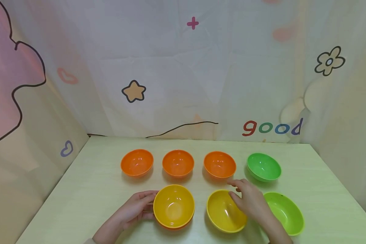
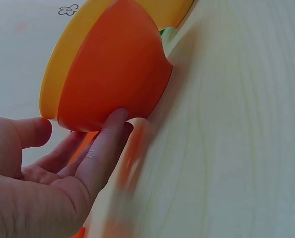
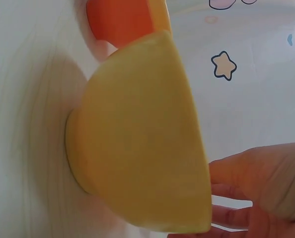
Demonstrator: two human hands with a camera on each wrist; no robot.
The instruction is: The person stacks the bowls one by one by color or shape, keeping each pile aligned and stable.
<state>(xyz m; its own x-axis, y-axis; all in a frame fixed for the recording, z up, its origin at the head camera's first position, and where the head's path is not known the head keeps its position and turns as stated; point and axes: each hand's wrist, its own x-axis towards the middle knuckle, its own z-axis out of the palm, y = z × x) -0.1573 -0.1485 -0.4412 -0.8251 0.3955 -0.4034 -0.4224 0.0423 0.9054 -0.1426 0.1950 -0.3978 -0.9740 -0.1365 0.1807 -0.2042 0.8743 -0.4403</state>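
Note:
A yellow bowl (image 1: 174,205) sits nested in an orange bowl (image 2: 115,64), whose rim barely shows beneath it in the head view. At the left side of this pair is my left hand (image 1: 137,207); its fingertips touch the orange bowl's outer wall, with the thumb beside the yellow rim. A second yellow bowl (image 1: 225,213) stands to the right of the pair. My right hand (image 1: 251,201) is at its upper right rim, fingers spread and loosely bent, the thumb over the edge. Whether the thumb touches that bowl I cannot tell.
Behind stand a left orange bowl (image 1: 137,163), a middle orange bowl (image 1: 178,164), a right orange bowl (image 1: 220,165) and a green bowl (image 1: 263,167). A lime green bowl (image 1: 285,213) sits right of my right forearm. A printed curtain (image 1: 177,74) borders the table (image 1: 88,183).

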